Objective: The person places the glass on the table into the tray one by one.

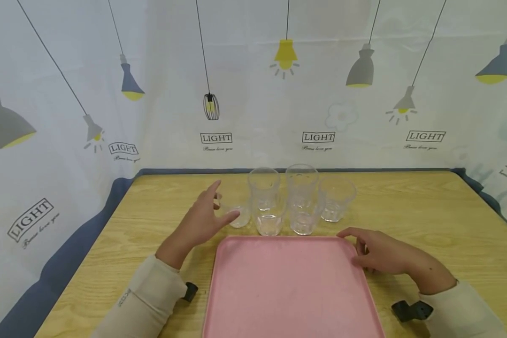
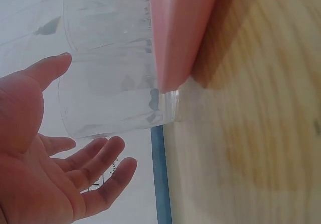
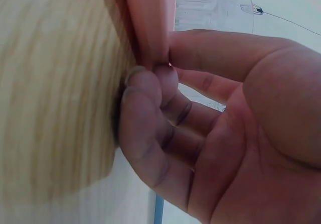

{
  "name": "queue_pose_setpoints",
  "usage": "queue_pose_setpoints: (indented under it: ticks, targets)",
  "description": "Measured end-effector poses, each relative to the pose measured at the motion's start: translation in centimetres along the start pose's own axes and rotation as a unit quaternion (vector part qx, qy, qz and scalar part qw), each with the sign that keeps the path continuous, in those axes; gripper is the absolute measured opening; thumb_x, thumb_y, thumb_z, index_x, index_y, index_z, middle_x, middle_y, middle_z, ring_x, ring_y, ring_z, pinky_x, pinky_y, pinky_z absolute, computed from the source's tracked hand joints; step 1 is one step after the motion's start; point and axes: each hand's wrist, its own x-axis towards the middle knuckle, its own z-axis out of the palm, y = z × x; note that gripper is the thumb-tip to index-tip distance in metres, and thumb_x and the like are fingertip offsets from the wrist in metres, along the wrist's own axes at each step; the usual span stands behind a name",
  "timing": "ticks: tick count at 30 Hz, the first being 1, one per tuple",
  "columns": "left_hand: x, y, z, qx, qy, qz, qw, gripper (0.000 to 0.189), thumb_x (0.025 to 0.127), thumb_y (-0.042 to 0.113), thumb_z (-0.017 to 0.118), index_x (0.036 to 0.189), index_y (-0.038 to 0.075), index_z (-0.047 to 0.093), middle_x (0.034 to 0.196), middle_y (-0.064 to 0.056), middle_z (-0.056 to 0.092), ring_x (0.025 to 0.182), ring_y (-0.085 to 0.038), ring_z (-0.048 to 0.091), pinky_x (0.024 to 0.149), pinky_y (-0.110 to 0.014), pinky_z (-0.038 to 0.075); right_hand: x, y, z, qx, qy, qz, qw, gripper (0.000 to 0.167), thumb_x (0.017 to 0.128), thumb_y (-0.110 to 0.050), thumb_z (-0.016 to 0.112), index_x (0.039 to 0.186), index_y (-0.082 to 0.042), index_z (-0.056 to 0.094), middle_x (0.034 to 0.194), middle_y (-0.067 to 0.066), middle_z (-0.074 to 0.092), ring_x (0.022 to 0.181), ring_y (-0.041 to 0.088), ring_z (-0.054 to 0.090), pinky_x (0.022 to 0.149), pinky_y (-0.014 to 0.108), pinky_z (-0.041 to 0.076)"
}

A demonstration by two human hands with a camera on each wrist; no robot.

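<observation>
A pink tray (image 1: 287,286) lies on the table in front of the body. At its far right corner my right hand (image 1: 382,251) pinches the rim; the right wrist view shows the thumb against the tray edge (image 3: 150,18) and the other fingers curled below it. My left hand (image 1: 200,218) is spread beside the leftmost clear glass (image 1: 241,199), thumb on the near side and fingers on the far side. In the left wrist view a gap shows between most of these fingers and the glass (image 2: 113,93); thumb contact is unclear.
More clear glasses (image 1: 269,223) stand upright in a cluster just beyond the tray's far edge. The wooden table (image 1: 122,225) ends at a light curtain (image 1: 253,94) printed with lamps. Black wrist mounts (image 1: 411,311) protrude from both sleeves.
</observation>
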Motion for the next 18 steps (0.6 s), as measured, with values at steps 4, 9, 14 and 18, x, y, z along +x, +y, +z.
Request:
queue_pose_setpoints:
  ticks: [4, 9, 14, 18]
  targets:
    - [-0.10, 0.17, -0.07, 0.005, 0.002, -0.012, 0.9999, 0.102, 0.086, 0.056, 0.072, 0.161, 0.023, 0.011, 0.137, -0.014, 0.048, 0.119, -0.029, 0.055, 0.090, -0.046, 0.051, -0.01, 0.00, 0.02, -0.002, -0.004, -0.002, 1.0000, 0.057, 0.093, -0.011, 0.068, 0.143, 0.000, 0.043, 0.079, 0.001, 0.054, 0.057, 0.007, 0.050, 0.054, 0.025, 0.045]
    - [-0.34, 0.20, -0.12, 0.020, -0.008, -0.026, 0.9994, 0.105, 0.082, 0.067, 0.069, 0.161, 0.023, 0.016, 0.134, -0.012, 0.046, 0.110, -0.027, 0.057, 0.086, -0.043, 0.051, 0.02, 0.05, 0.12, -0.003, -0.008, -0.006, 0.9999, 0.056, 0.093, -0.011, 0.068, 0.143, -0.001, 0.043, 0.079, 0.001, 0.053, 0.058, 0.006, 0.051, 0.056, 0.025, 0.046]
    - [-0.49, 0.17, -0.10, 0.034, -0.007, -0.030, 0.9990, 0.103, 0.080, 0.071, 0.068, 0.159, 0.023, 0.024, 0.137, -0.011, 0.045, 0.111, -0.027, 0.058, 0.088, -0.046, 0.051, 0.07, 0.05, 0.16, 0.005, -0.012, 0.000, 0.9999, 0.055, 0.094, -0.010, 0.067, 0.143, -0.002, 0.041, 0.080, 0.002, 0.053, 0.057, 0.008, 0.051, 0.054, 0.026, 0.046]
    - [-0.41, 0.18, -0.06, 0.016, -0.001, -0.025, 0.9996, 0.100, 0.080, 0.067, 0.071, 0.156, 0.020, 0.028, 0.149, -0.009, 0.042, 0.126, -0.029, 0.054, 0.095, -0.050, 0.051, 0.09, -0.05, 0.15, 0.005, -0.013, 0.001, 0.9999, 0.055, 0.094, -0.010, 0.066, 0.142, -0.002, 0.041, 0.079, 0.002, 0.052, 0.057, 0.008, 0.051, 0.054, 0.025, 0.046]
